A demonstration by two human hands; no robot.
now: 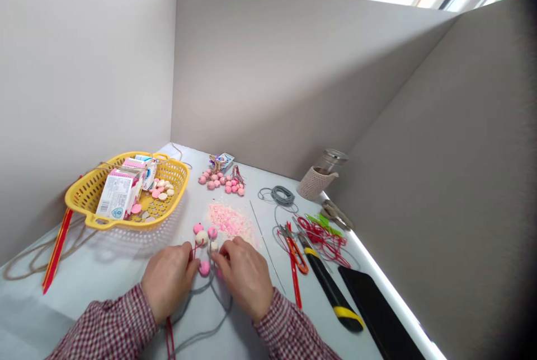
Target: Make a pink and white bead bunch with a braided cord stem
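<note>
I'm seeing the left hand point(168, 281) and right hand point(245, 279) curving low above the white worktop's point(84, 304) front edge, fingers narrowing around round pink beads point(204, 268), grip unclear.

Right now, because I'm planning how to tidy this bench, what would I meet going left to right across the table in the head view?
Red strip, yellow plastic basket, left hand, right hand, black-and-yellow utility knife, black flat case.

A basket point(85, 199) holding cartons point(118, 194) sits left on the counter point(188, 192); beads point(220, 181) lie at the back centre; scissors point(296, 251) and a utility knife point(331, 287) lie right; a jar point(323, 175) stands behind them.
</note>
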